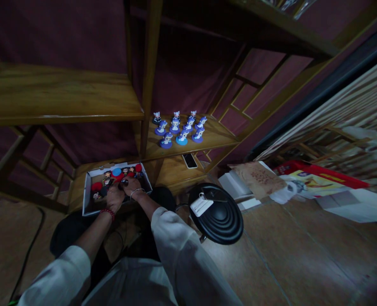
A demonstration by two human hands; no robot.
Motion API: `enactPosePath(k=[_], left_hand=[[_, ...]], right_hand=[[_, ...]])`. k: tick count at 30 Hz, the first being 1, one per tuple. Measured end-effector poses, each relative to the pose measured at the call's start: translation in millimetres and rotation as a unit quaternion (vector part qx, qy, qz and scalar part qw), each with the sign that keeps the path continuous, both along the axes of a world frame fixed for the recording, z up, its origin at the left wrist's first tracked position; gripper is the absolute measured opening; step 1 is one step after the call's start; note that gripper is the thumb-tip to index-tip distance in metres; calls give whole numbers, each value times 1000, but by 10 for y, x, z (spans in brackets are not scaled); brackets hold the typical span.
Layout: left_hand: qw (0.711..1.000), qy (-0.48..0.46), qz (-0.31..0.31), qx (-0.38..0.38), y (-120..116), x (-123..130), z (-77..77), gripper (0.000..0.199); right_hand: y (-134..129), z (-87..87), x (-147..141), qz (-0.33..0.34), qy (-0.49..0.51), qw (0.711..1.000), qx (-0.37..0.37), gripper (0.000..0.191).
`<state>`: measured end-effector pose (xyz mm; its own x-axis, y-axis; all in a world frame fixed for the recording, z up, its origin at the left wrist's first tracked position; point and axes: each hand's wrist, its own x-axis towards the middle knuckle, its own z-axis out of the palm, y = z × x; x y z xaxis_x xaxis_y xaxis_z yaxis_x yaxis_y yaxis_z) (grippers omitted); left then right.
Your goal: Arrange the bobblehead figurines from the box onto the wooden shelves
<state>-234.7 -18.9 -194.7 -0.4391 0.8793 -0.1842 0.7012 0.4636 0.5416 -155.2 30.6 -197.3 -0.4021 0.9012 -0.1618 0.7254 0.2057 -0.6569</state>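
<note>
A shallow white box (85, 193) on the low shelf holds small figurines with red, black and blue parts. My left hand (114, 198), with a red bead bracelet at the wrist, reaches into it from the front. Beside it my right hand (132, 186) wears a light bangle. Their curled fingers meet around a dark-topped figurine (124, 182), mostly hidden by the fingers. A red round piece (96, 186) lies at the box's left, and a blue round piece (116, 172) is just beyond my hands.
Several purple and white figurines (174, 124) stand in rows on the wooden shelf (220, 135). Below lies a phone (190, 160). A black round stool (222, 225) carries a white card (201, 205) and a dark flat object. Cardboard packaging (260, 178) lies on the floor at right.
</note>
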Motion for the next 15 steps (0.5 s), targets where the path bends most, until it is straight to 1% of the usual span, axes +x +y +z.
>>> enactPosePath(k=[6,13,15], left_hand=[[1000,-14,9,-17,-20,22,59,37],[1000,-10,12,12,-14,0,-53,37],[1000,-7,10,19,-14,0,-63,37]], right_hand=[[-11,-24,1,12,7,1000,18,25],[-36,-72,-5,-3,29,999,40,25],[-46,-66,1,-2,32,998,45,25]])
